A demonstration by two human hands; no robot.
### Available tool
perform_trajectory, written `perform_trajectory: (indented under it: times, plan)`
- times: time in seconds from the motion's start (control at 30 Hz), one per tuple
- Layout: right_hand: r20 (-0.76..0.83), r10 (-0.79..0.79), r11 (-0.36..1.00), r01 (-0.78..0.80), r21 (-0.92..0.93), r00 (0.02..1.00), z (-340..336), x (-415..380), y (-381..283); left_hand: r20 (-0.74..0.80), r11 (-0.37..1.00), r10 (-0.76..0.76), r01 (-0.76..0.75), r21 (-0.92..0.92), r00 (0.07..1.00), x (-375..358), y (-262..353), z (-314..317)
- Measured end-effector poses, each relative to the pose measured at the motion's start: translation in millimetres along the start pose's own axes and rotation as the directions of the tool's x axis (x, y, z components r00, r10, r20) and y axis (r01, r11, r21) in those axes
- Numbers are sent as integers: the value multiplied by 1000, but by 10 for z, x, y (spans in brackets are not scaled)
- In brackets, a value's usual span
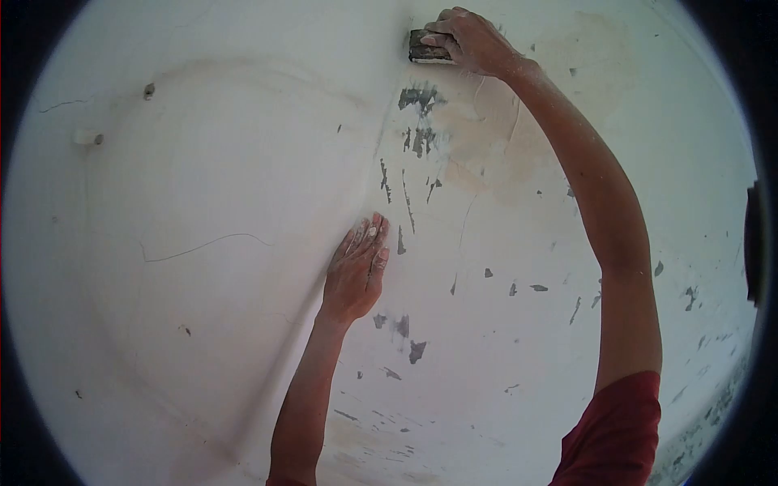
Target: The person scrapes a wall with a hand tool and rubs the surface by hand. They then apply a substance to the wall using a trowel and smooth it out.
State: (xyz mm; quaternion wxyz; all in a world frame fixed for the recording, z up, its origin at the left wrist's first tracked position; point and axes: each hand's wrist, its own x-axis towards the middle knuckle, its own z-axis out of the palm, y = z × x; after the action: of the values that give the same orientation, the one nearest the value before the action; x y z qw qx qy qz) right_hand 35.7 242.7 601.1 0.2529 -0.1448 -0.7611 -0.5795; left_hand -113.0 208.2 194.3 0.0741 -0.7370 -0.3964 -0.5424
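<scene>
High on the white wall [519,340], close to the inner corner, my right hand [478,44] is closed around a dark, dusty sanding block [429,49]. The block lies against the wall, and what its underside looks like is hidden. Lower down, my left hand [356,271] rests flat beside the corner line with its fingers stretched upward. White dust coats the fingers of both hands. Below the block, dark grey patches [417,99] show where the paint is chipped away.
The left wall [186,186] has thin cracks and small holes, one of them [149,91] near the top. Several grey chips are scattered over the right wall. A dark object [754,243] stands at the far right edge.
</scene>
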Motion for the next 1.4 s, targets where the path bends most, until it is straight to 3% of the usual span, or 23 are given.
perform_trajectory:
  times: [0.37, 0.63, 0.73, 0.77, 0.83, 0.87, 0.9, 0.93, 1.0, 1.1, 1.13, 1.2, 1.33, 1.4]
  plan:
    - [135, -32, 985, 8, 174, 990, -192, -733, -476, -4, 1000, 8, -8, 0, 1000, -3, -12, 6]
    - [220, -86, 993, 66, 95, 972, -315, -1459, -1144, -4, 1000, 13, -13, 4, 1000, 17, -7, -29]
    - [353, -8, 963, -88, 254, 936, -458, -1486, -1274, -5, 1000, 27, -27, 13, 1000, -14, -18, -4]
    - [346, -5, 966, -85, 245, 938, -485, -1458, -1168, -1, 999, 32, -32, 14, 999, -9, -35, 2]
    - [129, -37, 955, -3, 297, 991, -542, -1288, -868, -8, 999, 43, -43, 17, 999, 9, -34, -5]
    - [264, 206, 952, -255, 169, 942, -666, -1156, -710, -1, 999, 35, -35, 22, 999, 4, -27, -9]
    - [211, 278, 929, -319, 190, 937, -811, -965, -540, 9, 999, 26, -27, 24, 1000, -2, -14, -7]
    - [120, 287, 953, -296, 62, 950, -776, -855, -213, 5, 999, 34, -34, 21, 999, 0, 1, 0]
    - [29, 274, 962, -275, 9, 961, -878, -583, 162, 7, 1000, 22, -22, 18, 1000, -10, 6, 4]
    - [-43, 244, 967, -240, 84, 969, -808, -239, 725, 27, 1000, 6, -6, 6, 1000, -7, 10, -9]
    - [-43, 245, 967, -241, 83, 969, -901, -139, 628, 27, 1000, 7, -7, 6, 1000, -9, 7, -9]
    - [160, 543, 838, -545, -34, 825, -1040, 77, 497, 37, 1000, 1, -2, 32, 999, -5, 2, -3]
    - [132, 523, 848, -530, 21, 842, -697, 21, 690, 20, 1000, 24, -24, 8, 1000, 1, -12, -2]
    - [-84, 174, 977, -162, 136, 981, -625, -128, 705, 2, 999, 32, -32, 26, 999, 1, -26, 22]
